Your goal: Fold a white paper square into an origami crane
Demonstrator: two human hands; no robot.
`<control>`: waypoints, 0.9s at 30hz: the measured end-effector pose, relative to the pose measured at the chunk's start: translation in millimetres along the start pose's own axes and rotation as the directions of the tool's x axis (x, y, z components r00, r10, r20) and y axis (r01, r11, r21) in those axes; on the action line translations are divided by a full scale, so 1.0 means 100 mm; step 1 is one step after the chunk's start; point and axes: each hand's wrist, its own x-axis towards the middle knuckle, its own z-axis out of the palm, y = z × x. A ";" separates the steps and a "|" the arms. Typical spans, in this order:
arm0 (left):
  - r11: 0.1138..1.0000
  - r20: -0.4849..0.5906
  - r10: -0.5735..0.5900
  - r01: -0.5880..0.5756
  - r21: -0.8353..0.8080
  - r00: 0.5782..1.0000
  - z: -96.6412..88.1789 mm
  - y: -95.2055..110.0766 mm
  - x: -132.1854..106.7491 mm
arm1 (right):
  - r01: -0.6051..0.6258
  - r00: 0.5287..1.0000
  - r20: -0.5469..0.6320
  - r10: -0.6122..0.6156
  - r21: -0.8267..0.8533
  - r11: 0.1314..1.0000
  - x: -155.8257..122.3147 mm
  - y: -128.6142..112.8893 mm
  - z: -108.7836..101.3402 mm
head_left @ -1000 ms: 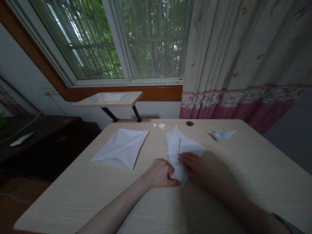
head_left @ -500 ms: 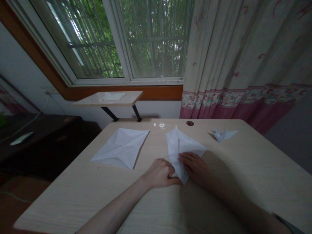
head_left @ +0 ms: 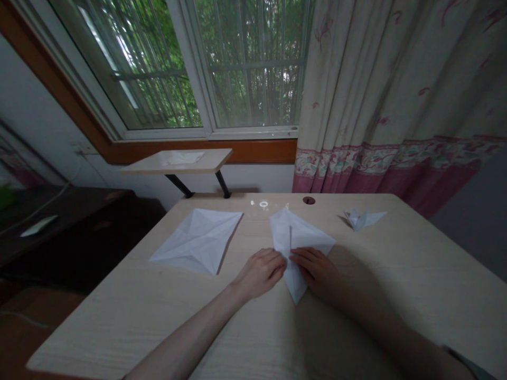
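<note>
A partly folded white paper (head_left: 295, 240), kite-shaped, lies on the pale wooden table (head_left: 245, 327) in front of me. My left hand (head_left: 261, 272) has its fingers curled and pressed against the paper's left folded edge. My right hand (head_left: 317, 269) lies on the paper's right side, fingers together, holding it flat. The paper's near point sticks out between my two hands.
A creased, unfolded white sheet (head_left: 198, 240) lies to the left on the table. A small folded paper figure (head_left: 362, 217) sits at the far right. A cable hole (head_left: 308, 200) is near the far edge. A small shelf (head_left: 178, 161), window and curtain (head_left: 396, 95) are behind.
My left hand has slid away from the paper's near tip, up along its left edge toward the middle. My right hand has stayed in place on the paper.
</note>
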 end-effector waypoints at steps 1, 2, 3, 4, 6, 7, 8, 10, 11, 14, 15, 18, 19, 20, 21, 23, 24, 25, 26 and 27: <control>1.000 0.003 0.003 -0.003 -0.002 1.000 0.00 0.00 0.00 | 0.001 1.000 0.006 -0.001 0.003 1.000 0.01 -0.01 -0.01; 1.000 0.005 0.004 -0.004 -0.002 1.000 0.00 0.00 0.00 | 0.001 1.000 0.012 -0.001 0.007 1.000 0.01 -0.01 -0.02; 1.000 0.004 0.004 -0.004 -0.002 1.000 0.00 0.00 0.00 | -0.002 1.000 0.015 0.002 0.008 1.000 0.02 -0.02 -0.03; 1.000 0.000 0.004 -0.004 -0.002 1.000 0.00 0.00 0.00 | -0.009 1.000 0.016 0.009 0.007 1.000 0.02 -0.02 -0.03; 1.000 -0.007 0.009 -0.009 -0.005 1.000 0.00 -0.01 0.00 | -0.022 1.000 0.015 0.022 0.003 1.000 0.02 -0.03 -0.04; 1.000 -0.007 0.010 -0.010 -0.007 1.000 0.00 -0.01 0.00 | -0.024 1.000 0.012 0.024 0.000 1.000 0.02 -0.03 -0.03; 1.000 -0.006 0.011 -0.011 -0.009 1.000 0.00 -0.01 0.00 | -0.024 1.000 0.009 0.024 -0.002 1.000 0.02 -0.03 -0.03; 1.000 0.003 0.010 -0.010 -0.014 1.000 0.00 -0.01 0.00 | -0.014 1.000 0.004 0.014 0.001 1.000 0.01 -0.02 -0.01; 1.000 0.008 0.009 -0.009 -0.017 1.000 0.00 -0.02 0.00 | -0.006 1.000 -0.003 0.006 0.004 1.000 0.00 -0.02 0.00; 1.000 0.019 0.010 -0.010 -0.024 1.000 0.01 -0.03 0.00 | 0.026 0.999 -0.047 -0.025 0.019 0.999 -0.01 0.01 0.03; 1.000 0.020 0.014 -0.013 -0.025 1.000 0.02 -0.03 0.00 | 0.038 0.997 -0.065 -0.037 0.026 0.999 -0.02 0.03 0.04; 0.999 0.016 0.029 -0.029 -0.024 0.999 0.04 -0.04 0.00 | 0.039 0.993 -0.112 -0.034 0.047 0.998 -0.03 0.06 0.08; 0.999 0.015 0.033 -0.032 -0.024 0.999 0.04 -0.04 0.00 | 0.024 0.992 -0.122 -0.018 0.049 0.999 -0.03 0.07 0.09; 0.999 0.013 0.035 -0.035 -0.025 0.999 0.04 -0.04 0.00 | 0.007 0.992 -0.128 -0.001 0.046 0.999 -0.04 0.07 0.10; 0.999 0.011 0.037 -0.037 -0.026 0.999 0.04 -0.04 0.00 | -0.006 0.991 -0.136 0.011 0.038 0.999 -0.05 0.08 0.11; 0.999 0.002 0.038 -0.038 -0.030 0.999 0.04 -0.04 0.00 | -0.017 0.990 -0.142 0.019 0.016 1.000 -0.05 0.08 0.12; 0.999 -0.002 0.038 -0.038 -0.034 0.999 0.04 -0.04 0.00 | -0.017 0.990 -0.141 0.018 0.007 1.000 -0.05 0.07 0.12; 0.999 -0.007 0.038 -0.038 -0.038 0.999 0.04 -0.04 0.00 | -0.016 0.990 -0.141 0.016 0.002 1.000 -0.05 0.07 0.12; 0.998 -0.012 0.038 -0.038 -0.043 0.999 0.04 -0.04 0.00 | -0.013 0.990 -0.140 0.013 0.000 1.000 -0.05 0.06 0.11; 0.998 -0.017 0.038 -0.039 -0.048 0.999 0.04 -0.04 -0.01 | -0.009 0.991 -0.136 0.009 0.001 1.000 -0.04 0.05 0.10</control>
